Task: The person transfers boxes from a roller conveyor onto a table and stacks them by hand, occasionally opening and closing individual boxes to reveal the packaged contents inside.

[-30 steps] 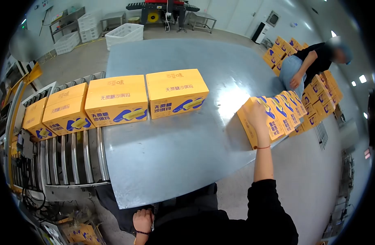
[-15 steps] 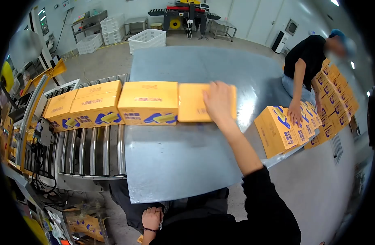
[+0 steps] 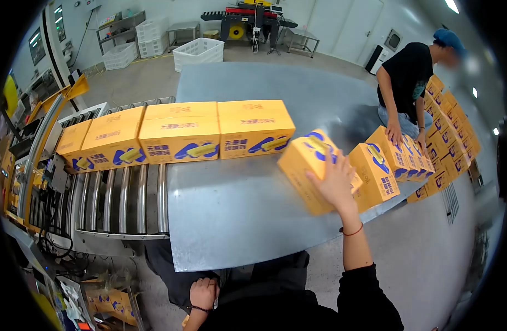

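Note:
A yellow carton [image 3: 306, 179] with a blue printed panel stands turned at an angle on the metal table [image 3: 237, 220], just right of the carton row. My right hand [image 3: 335, 185] is on it, fingers spread over its printed face and near edge. A separate carton [image 3: 369, 176] stands close behind that hand, to the right. The row's last carton [image 3: 256, 129] sits on the table, its printed side toward me. My left hand [image 3: 204, 292] lies on my lap with its fingers curled in and nothing visible in it.
More cartons [image 3: 113, 138] line the roller conveyor [image 3: 124, 204] at left. A co-worker [image 3: 405, 83] bends at the table's right end, both hands on cartons [image 3: 413, 157] there. Behind the co-worker rises a carton stack [image 3: 449, 129]. White crates [image 3: 198, 54] stand beyond the table.
My right hand has moved right and toward me, with a carton now turned printed face up. The carton row has advanced right along the table. The co-worker's cartons have shifted; my left hand stays put.

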The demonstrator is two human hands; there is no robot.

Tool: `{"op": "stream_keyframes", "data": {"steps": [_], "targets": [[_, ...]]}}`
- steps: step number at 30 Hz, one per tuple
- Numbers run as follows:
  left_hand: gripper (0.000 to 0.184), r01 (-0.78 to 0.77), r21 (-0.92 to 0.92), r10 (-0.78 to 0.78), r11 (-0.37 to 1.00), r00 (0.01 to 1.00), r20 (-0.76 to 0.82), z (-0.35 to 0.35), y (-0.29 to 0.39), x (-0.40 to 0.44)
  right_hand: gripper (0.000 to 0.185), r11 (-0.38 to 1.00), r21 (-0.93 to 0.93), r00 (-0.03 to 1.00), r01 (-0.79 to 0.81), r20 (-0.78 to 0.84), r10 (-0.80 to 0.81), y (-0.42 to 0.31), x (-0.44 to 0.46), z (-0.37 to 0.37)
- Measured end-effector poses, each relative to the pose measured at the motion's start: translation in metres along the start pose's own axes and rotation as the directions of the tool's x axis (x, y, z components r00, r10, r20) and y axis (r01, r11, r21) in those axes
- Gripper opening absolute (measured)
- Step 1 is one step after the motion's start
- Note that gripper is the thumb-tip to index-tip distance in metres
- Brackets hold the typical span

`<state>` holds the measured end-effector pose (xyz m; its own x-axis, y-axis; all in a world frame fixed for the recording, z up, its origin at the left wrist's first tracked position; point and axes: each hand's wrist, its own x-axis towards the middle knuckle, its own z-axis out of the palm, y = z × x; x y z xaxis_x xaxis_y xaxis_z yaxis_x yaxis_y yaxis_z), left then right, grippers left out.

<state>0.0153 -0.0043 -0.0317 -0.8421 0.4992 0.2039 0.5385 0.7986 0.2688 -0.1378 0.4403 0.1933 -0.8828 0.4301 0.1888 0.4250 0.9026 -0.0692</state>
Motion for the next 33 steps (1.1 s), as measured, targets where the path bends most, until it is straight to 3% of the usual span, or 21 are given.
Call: {"op": "stream_keyframes", "data": {"steps": [4,8,11,12,13,15,19,20,22,23,26,28,30,32,33], "targets": [[0.015,0.012,0.008,-0.012,1.0,1.0,0.0,-0.005,0.002,0.003,0.101,0.958,-0.064,0.959,-0.279,-0.071,0.274,0.088,0.0,0.015],[0.016,0.007,-0.028,-0.007,1.0,1.0,0.007,-0.006,-0.001,0.003,0.099,0.938,-0.139,0.948,-0.319,-0.061,0.313,0.147,0.0,0.003],[0.016,0.0,-0.037,0.001,0.999,1.0,0.002,-0.007,-0.001,0.005,0.085,0.941,-0.094,0.941,-0.326,0.068,0.333,0.158,0.031,0.013],[0.016,0.001,-0.023,0.0,1.0,1.0,0.018,-0.008,0.0,0.006,0.077,0.992,-0.08,0.99,-0.095,-0.108,0.086,0.157,0.052,0.033],[0.016,0.006,-0.021,-0.006,1.0,1.0,0.01,-0.008,0.0,0.006,0.07,0.984,-0.107,0.945,0.144,-0.28,-0.169,0.151,0.073,0.042],[0.014,0.013,0.008,-0.013,1.0,1.0,0.017,-0.007,0.002,0.006,0.057,0.962,0.063,0.908,0.265,-0.353,-0.227,0.076,0.112,0.038],[0.012,0.039,0.04,-0.04,0.998,0.999,0.011,-0.01,0.004,0.007,0.052,0.851,0.298,0.882,0.432,-0.338,-0.329,-0.06,0.179,0.038],[0.011,0.043,0.031,-0.044,0.999,0.999,0.007,-0.009,0.005,0.007,0.052,0.841,0.312,0.879,0.442,-0.34,-0.335,-0.081,0.191,0.043],[0.01,0.053,0.027,-0.053,0.998,0.998,0.014,-0.008,0.006,0.006,0.055,0.897,0.238,0.928,0.372,-0.133,-0.349,-0.112,0.205,0.056],[0.01,0.059,0.034,-0.059,0.998,0.998,0.014,-0.008,0.006,0.006,0.055,0.894,0.245,0.926,0.376,-0.133,-0.353,-0.118,0.205,0.058],[0.01,0.058,0.012,-0.058,0.998,0.998,0.01,-0.008,0.005,0.006,0.048,0.918,0.23,0.937,0.322,-0.216,-0.275,-0.119,0.191,0.055],[0.011,0.047,0.011,-0.047,0.999,0.999,0.001,-0.008,0.006,0.007,0.042,0.894,0.118,0.76,0.433,-0.581,-0.292,-0.108,0.155,0.053],[0.012,0.032,0.031,-0.032,0.999,0.999,0.003,-0.005,0.002,0.005,0.04,0.938,0.042,0.853,0.343,-0.433,-0.292,-0.103,0.083,0.005],[0.012,0.018,-0.002,-0.018,1.0,1.0,-0.007,-0.005,-0.002,0.005,0.047,0.912,0.176,0.927,0.371,-0.008,-0.375,-0.079,0.04,-0.021],[0.012,0.016,-0.025,-0.016,1.0,1.0,-0.015,-0.005,-0.002,0.004,0.047,0.917,0.164,0.93,0.363,-0.003,-0.368,-0.075,0.03,-0.031]]}}
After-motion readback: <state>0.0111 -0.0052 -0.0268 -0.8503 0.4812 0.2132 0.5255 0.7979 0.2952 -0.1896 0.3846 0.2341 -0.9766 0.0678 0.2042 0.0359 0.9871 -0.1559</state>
